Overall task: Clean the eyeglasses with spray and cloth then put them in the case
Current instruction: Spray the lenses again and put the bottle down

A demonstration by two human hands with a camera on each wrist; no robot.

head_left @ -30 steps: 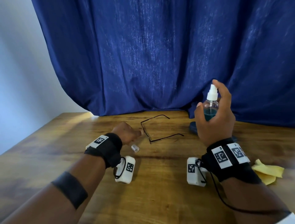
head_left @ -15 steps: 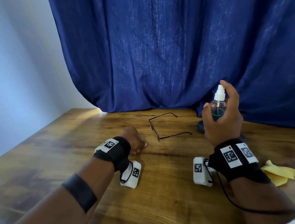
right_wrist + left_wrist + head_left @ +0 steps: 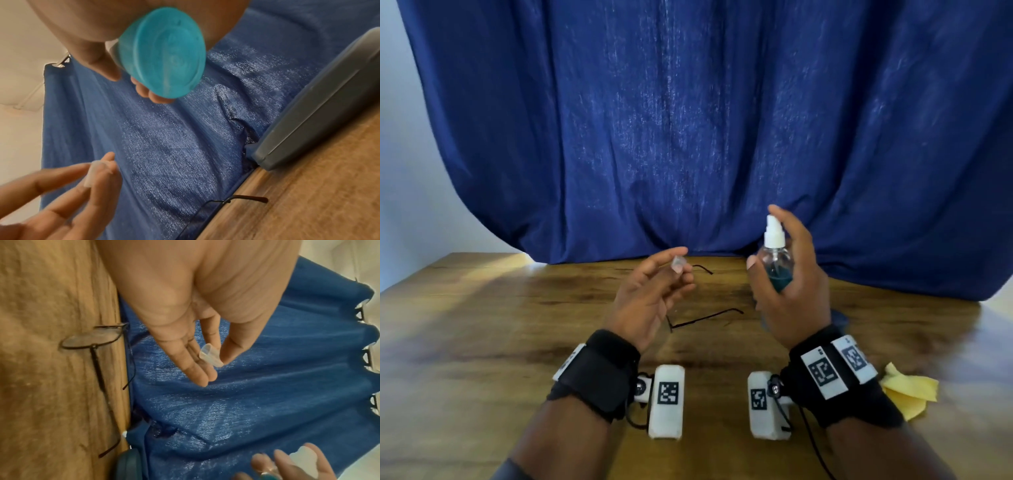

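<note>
My right hand (image 3: 799, 270) grips a clear spray bottle (image 3: 775, 263) of teal liquid upright above the table, index finger raised beside the white nozzle. Its teal base (image 3: 162, 53) fills the right wrist view. My left hand (image 3: 669, 275) is raised just left of it, palm up, pinching the small clear cap (image 3: 677, 263) (image 3: 210, 356) between thumb and fingertips. The thin black eyeglasses (image 3: 709, 317) (image 3: 92, 339) lie open on the wooden table (image 3: 482, 325) under and behind my left hand. The grey-blue case (image 3: 318, 105) sits behind my right hand, mostly hidden in the head view.
A crumpled yellow cloth (image 3: 907, 394) lies on the table at the right, beside my right wrist. A blue curtain (image 3: 688, 137) hangs along the table's far edge. A white wall (image 3: 400, 171) is at the left.
My left hand was down on the table by the cap. It has lifted and turned palm up with the cap pinched, nearer the bottle. The right hand still holds the bottle.
</note>
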